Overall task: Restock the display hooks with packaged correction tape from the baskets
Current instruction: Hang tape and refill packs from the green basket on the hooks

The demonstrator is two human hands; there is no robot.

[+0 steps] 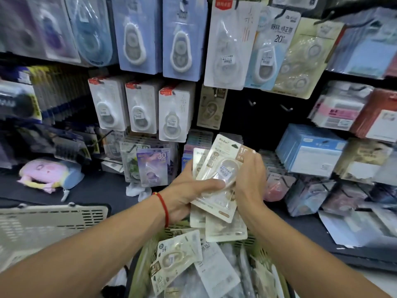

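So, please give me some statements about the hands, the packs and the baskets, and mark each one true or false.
1. Both hands hold the stack of cream correction tape packs. True: the left hand and the right hand both grip it.
2. The green basket below the hands is empty. False: packs lie in it.
3. A red string is on the left wrist. True.
4. Every display hook is full. False: two bare hooks stick out of the dark panel above the hands.
5. The beige basket is right of the green one. False: it is on the left.
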